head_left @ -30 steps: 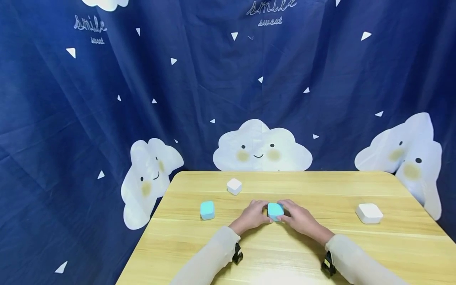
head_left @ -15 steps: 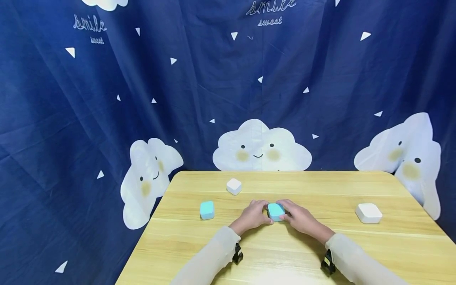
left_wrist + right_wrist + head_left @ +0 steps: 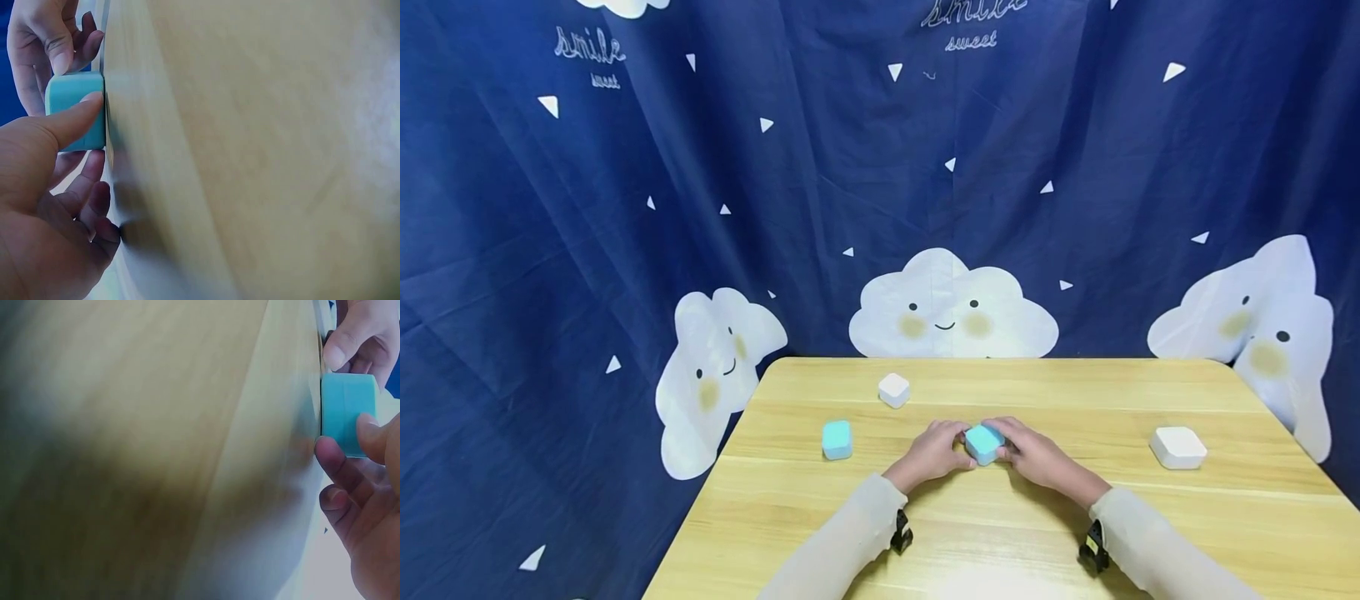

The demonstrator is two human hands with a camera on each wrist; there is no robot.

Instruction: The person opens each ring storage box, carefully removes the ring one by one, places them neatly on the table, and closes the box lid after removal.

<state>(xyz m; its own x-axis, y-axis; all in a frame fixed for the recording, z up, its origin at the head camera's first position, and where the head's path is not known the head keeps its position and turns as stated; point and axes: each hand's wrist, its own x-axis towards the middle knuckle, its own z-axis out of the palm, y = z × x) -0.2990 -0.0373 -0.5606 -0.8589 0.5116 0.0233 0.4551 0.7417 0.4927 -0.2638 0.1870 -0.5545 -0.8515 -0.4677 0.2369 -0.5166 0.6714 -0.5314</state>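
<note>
Blue block (image 3: 984,442) is resting on the table (image 3: 1075,387) roughly midway between side edges, right hand (image 3: 1032,455) pinching and left hand (image 3: 932,451) curling round it, release seemingly not yet done, while second blue block (image 3: 837,440), small white block (image 3: 894,390) and larger white block (image 3: 1178,447) are lying untouched.

On the table (image 3: 1075,385), a first block (image 3: 984,445) lies between your left hand (image 3: 934,452) and your right hand (image 3: 1037,456). Left of your left hand sits a second block (image 3: 837,440); behind that hand and slightly left, a third block (image 3: 894,390). A fourth block (image 3: 1178,448) stands well apart, right of your right hand. Behind the table hangs a curtain (image 3: 820,175).
</note>
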